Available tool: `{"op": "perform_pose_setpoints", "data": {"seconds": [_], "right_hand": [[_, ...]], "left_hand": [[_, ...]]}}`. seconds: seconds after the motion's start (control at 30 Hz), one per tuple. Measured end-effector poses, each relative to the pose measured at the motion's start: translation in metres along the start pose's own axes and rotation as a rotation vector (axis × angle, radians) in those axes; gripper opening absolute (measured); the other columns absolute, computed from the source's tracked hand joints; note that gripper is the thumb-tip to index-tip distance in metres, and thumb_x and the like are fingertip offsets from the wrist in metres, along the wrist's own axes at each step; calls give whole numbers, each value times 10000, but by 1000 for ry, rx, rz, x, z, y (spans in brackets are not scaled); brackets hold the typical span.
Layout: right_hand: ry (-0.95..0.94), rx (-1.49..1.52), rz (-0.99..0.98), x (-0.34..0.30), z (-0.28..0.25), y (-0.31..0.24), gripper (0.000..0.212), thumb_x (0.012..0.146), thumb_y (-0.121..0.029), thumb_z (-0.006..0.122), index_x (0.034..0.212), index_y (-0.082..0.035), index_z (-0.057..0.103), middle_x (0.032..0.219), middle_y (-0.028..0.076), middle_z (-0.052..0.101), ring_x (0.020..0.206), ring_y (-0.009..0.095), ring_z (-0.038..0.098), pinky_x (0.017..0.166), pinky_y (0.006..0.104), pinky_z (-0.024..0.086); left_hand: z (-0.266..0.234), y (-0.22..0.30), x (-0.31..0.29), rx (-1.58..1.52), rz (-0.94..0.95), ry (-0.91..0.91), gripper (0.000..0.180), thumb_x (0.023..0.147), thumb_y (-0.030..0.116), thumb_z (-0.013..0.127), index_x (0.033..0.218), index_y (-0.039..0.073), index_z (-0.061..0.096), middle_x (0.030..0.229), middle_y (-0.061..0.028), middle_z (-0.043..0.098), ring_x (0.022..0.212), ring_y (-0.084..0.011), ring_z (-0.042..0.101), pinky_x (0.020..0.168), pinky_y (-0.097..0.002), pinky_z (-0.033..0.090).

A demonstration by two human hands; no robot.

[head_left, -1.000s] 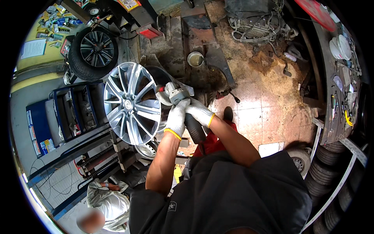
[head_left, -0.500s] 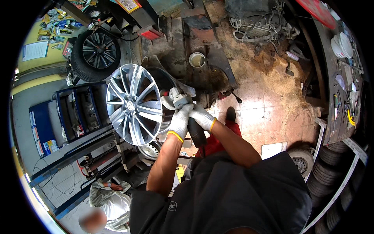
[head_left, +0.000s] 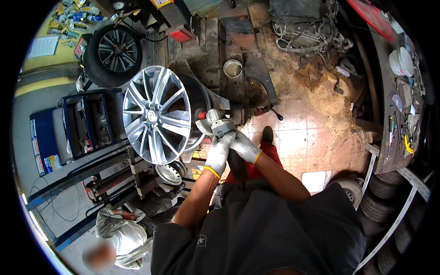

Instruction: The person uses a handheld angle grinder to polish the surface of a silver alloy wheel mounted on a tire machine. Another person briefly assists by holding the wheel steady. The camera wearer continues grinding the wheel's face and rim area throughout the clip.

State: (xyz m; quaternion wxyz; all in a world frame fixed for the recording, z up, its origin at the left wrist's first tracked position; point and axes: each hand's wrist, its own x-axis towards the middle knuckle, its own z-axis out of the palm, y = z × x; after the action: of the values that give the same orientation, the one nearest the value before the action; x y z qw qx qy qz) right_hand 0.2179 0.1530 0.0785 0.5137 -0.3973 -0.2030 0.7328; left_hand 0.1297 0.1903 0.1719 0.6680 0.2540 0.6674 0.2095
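Note:
A silver multi-spoke alloy wheel rim (head_left: 151, 116) stands on edge in front of me, its spoked face toward the left. Both my hands, in white gloves with yellow cuffs, hold an angle grinder (head_left: 223, 126). My left hand (head_left: 218, 155) is closed around the tool just behind its grey head. On the other side of the body, my right hand (head_left: 244, 145) is closed as well. The grinder's disc and a red part lie close to the rim's right side; whether they touch it I cannot tell. The dark grinder body points back toward me.
A wheel with a tyre (head_left: 113, 56) stands at the far left. Blue shelving (head_left: 87, 121) is on the left, and a seated person (head_left: 126, 236) is at the lower left. A bucket (head_left: 233, 68) sits beyond the rim. To the right are a cluttered workbench (head_left: 389, 146) and stacked tyres (head_left: 382, 206).
The grinder and both hands have moved slightly to the right and nearer to me, away from the rim's face. The whole view has shifted a little.

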Motion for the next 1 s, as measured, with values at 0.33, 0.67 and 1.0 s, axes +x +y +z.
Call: {"op": "perform_pose_setpoints", "data": {"seconds": [0.33, 0.67, 1.0], "right_hand": [[129, -222, -44, -27, 7, 29, 626, 826, -226, 731, 1333, -10, 434, 1201, 133, 605, 1082, 198, 601, 917, 329, 505], [78, -116, -100, -37, 38, 48, 551, 862, -235, 665, 1331, -37, 453, 1178, 110, 600, 1055, 181, 585, 915, 321, 495], [94, 56, -94, -35, 66, 42, 482, 885, -170, 621, 1323, -39, 468, 1175, 96, 605, 1073, 179, 585, 946, 326, 487]], "left_hand": [[-25, -23, -20, -7, 67, -176, 513, 854, 167, 744, 1288, -9, 535, 1125, -98, 647, 1029, -181, 614, 931, -302, 487], [-63, -47, -14, -29, 124, -155, 438, 875, 124, 707, 1262, -7, 550, 1083, -104, 657, 956, -182, 636, 859, -296, 521], [-76, -25, -16, 134, 181, -159, 434, 863, 141, 716, 1222, -27, 541, 1061, -114, 661, 942, -175, 637, 830, -297, 520]]}}
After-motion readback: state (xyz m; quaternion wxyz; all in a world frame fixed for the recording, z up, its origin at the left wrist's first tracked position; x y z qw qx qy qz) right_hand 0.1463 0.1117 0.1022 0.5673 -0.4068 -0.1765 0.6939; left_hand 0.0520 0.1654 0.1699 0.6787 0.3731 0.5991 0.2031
